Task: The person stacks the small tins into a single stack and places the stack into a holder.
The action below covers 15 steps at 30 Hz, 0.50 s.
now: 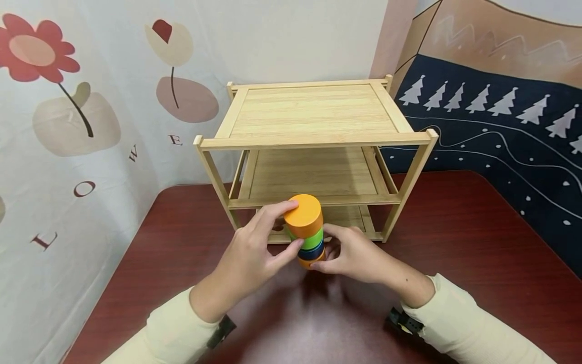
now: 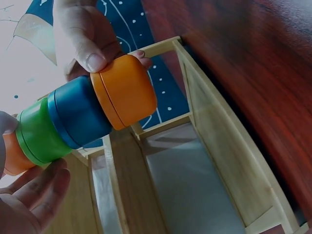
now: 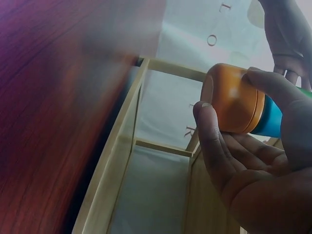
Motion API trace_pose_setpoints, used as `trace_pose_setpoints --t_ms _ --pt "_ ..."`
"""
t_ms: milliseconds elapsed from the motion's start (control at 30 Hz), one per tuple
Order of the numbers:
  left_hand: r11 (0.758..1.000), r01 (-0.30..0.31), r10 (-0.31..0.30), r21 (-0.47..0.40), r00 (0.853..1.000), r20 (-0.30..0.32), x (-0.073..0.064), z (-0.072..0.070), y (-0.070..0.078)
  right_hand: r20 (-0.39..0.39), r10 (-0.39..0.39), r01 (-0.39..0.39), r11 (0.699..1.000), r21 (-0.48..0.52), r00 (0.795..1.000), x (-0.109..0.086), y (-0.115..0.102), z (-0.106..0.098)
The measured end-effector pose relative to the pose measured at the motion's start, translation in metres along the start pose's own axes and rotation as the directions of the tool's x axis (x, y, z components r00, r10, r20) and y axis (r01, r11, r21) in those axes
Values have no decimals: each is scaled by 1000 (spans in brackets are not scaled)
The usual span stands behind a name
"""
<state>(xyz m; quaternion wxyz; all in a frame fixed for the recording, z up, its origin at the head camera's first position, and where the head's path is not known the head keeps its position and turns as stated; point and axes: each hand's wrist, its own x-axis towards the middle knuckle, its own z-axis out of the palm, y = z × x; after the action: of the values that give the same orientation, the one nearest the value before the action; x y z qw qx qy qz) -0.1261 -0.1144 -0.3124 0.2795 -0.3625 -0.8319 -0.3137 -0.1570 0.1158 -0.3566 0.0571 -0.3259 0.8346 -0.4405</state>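
Note:
A column of round, lidded canisters is held up in front of the shelf: an orange one (image 1: 303, 212) on top, then a green one (image 2: 43, 134), a blue one (image 2: 80, 112) and another orange one (image 2: 126, 92) at the bottom. My left hand (image 1: 254, 247) grips the upper part, index finger on the top orange rim and thumb by the green canister. Fingers and thumb of my right hand (image 1: 359, 253) hold the bottom orange canister from the right. In the right wrist view, its underside (image 3: 208, 90) faces the table side, away from the column.
A light wooden three-tier shelf (image 1: 313, 111) stands just behind the hands on a dark red wooden table (image 1: 168, 242). Behind it hang a flower-printed cloth (image 1: 109, 126) and a dark cloth with white trees (image 1: 477, 131). Black straps (image 1: 404, 321) circle the wrists.

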Motion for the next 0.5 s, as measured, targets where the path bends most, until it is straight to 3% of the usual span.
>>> trace_pose_setpoints --t_ms 500 --pt "999 -30 30 12 1000 -3 10 -9 8 -61 8 -9 1000 -19 998 -5 -11 -3"
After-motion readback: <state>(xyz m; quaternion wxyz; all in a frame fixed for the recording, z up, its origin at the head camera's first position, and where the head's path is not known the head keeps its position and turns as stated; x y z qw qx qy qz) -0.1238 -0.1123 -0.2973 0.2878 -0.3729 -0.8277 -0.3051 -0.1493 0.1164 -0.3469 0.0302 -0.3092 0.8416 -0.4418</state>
